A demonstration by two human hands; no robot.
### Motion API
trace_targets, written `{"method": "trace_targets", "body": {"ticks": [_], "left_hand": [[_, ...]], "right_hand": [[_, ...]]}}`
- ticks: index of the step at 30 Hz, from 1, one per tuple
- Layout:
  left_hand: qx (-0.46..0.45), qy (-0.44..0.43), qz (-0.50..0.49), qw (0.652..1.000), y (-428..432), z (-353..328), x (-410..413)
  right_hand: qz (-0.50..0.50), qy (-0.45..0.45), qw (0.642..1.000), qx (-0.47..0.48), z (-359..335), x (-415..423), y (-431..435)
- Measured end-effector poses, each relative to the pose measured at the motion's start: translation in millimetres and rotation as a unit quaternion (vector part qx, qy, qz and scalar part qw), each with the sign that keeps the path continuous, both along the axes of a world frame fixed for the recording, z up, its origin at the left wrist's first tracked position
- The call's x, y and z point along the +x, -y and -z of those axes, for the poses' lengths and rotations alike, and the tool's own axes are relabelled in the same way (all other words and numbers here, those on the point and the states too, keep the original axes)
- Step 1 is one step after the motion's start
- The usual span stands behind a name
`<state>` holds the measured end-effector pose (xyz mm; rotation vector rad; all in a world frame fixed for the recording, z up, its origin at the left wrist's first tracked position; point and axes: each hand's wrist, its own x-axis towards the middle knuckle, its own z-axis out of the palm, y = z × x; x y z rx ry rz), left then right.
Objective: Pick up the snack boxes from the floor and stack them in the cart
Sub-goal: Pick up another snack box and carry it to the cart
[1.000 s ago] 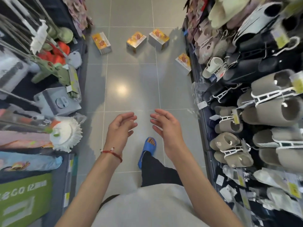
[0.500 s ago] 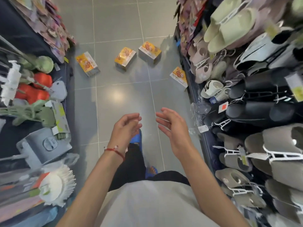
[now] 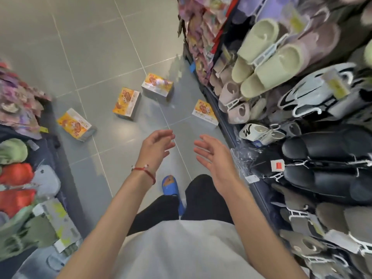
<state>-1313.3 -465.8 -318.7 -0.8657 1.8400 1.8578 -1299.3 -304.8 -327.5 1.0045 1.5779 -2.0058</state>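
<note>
Floor point(image 3: 100, 47): grey tile aisle along the foot of the rack; all four boxes lie on this floor, none lifted yet.
Rack point(image 3: 271, 81): slippers hang off it on the person's right and jut into the aisle. I judge it best to bend with the right elbow kept off the rack, or a pair may be knocked down.
Cart: no cart in view, so where the stack goes cannot be told; the carry will likely mean turning away from the rack.
Boxes: orange-and-yellow cartons, scattered and lying at different angles.
Rack box point(image 3: 205, 112): touching the rack's base and tilted against it; nearest the hands, so the sensible first pick.
Far box point(image 3: 157, 85): near the rack, further up the aisle.
Mid box point(image 3: 126, 103): beside the far box, on the side away from the rack.
Left box point(image 3: 74, 125): well apart from the rack, at the opposite edge of the aisle.
Hands: left hand point(image 3: 156, 147) and right hand point(image 3: 211, 156) are both empty, fingers loose and spread, palms facing each other. They are in the air just beside the rack, short of the rack box.
Grasp: take one box by its two long sides, a palm on each, and lift it level; light card would probably dent under a hard squeeze.
Bracelet point(image 3: 144, 171): red cord on the left wrist, no hindrance.
</note>
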Motion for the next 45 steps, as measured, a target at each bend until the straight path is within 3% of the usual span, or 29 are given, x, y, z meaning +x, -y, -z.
{"method": "trace_targets", "body": {"ticks": [19, 35, 38, 45], "left_hand": [[-0.015, 0.114, 0.026, 0.993, -47, 95, -279], [-0.033, 0.261, 0.208, 0.942, -19, 232, -386], [-0.02, 0.265, 0.259, 0.929, -12, 258, -393], [-0.09, 0.241, 0.326, 0.91, -9, 343, -398]], "right_hand": [[0.024, 0.122, 0.992, 0.035, 96, -257, -44], [0.207, 0.215, 0.951, 0.077, 218, -309, -16], [0.23, 0.231, 0.942, 0.076, 250, -306, -10], [0.207, 0.237, 0.942, 0.116, 334, -298, -10]]}}
